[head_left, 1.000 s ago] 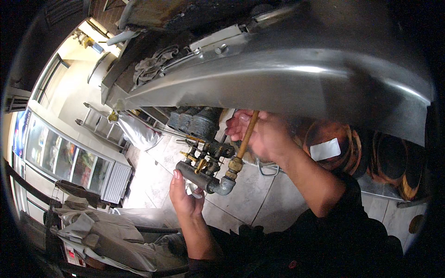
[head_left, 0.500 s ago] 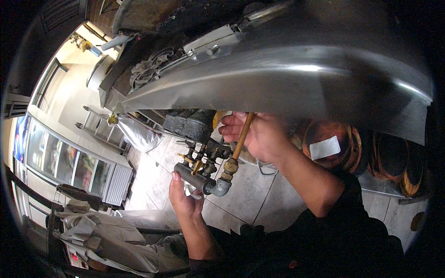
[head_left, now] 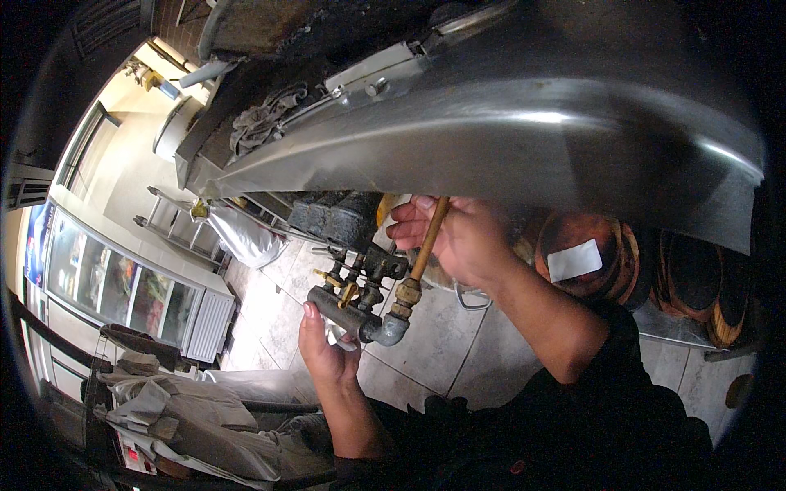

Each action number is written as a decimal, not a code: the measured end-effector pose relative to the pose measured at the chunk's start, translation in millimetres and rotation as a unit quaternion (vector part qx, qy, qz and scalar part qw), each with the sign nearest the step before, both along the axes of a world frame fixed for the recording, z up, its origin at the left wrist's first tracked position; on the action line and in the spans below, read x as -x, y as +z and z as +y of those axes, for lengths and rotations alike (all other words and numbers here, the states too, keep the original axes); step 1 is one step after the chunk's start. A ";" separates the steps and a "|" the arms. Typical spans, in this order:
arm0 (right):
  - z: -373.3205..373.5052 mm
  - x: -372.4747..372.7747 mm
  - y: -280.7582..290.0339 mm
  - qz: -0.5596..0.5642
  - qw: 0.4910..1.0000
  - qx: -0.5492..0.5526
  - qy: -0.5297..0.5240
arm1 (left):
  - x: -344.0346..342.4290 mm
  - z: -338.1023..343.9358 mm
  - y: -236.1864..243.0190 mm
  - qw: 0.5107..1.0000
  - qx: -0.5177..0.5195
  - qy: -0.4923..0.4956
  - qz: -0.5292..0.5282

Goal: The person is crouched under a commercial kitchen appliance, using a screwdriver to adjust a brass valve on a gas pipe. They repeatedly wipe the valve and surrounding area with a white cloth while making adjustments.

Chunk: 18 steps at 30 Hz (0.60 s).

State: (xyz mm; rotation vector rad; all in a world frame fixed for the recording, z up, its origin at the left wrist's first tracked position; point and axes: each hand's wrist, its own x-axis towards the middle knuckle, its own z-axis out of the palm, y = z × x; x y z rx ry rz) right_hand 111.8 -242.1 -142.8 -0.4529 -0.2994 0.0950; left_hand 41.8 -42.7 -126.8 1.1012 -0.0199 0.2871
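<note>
My left hand [head_left: 326, 352] is closed on the lower grey manifold pipe [head_left: 336, 313], thumb along its end, with something small and white in the palm. Brass valves [head_left: 348, 295] and dark fittings sit on the manifold. An upright brownish pipe [head_left: 430, 241] rises from brass couplings [head_left: 407, 299] over a grey elbow [head_left: 391, 331]. My right hand [head_left: 458, 241] is closed around this pipe under the steel front [head_left: 524, 147], fingers curled toward a dark burner casting [head_left: 332, 219]. A yellow piece [head_left: 383, 209] shows behind the fingertips; what else they touch is partly hidden.
Round wooden boards [head_left: 688, 282] sit on a low shelf at right. A cloth [head_left: 262, 123] lies on the cooker. At left are a glass-doored fridge [head_left: 115, 282], a ladder [head_left: 168, 221] and a silver wrapped object [head_left: 246, 237]. Draped fabric [head_left: 188, 417] fills the lower left, above tiled floor [head_left: 409, 360].
The view has shifted slightly. My right hand and the upright pipe sit a little further left, and a yellow piece now shows behind the fingertips. My left hand keeps its grip on the manifold.
</note>
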 end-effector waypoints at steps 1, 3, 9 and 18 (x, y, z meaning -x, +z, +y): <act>-0.2 0.8 1.1 -0.003 1.000 0.000 -0.002 | 0.2 0.0 0.0 1.000 -0.003 0.004 0.001; 0.1 1.4 1.6 -0.005 1.000 0.000 -0.007 | 0.2 0.3 0.1 1.000 -0.004 -0.004 -0.001; 0.3 1.9 2.1 -0.005 1.000 -0.009 -0.017 | 0.5 1.2 0.5 1.000 -0.002 -0.011 -0.005; 1.5 3.0 2.9 -0.012 0.999 -0.010 -0.032 | 0.0 3.2 -0.5 1.000 0.000 -0.016 -0.007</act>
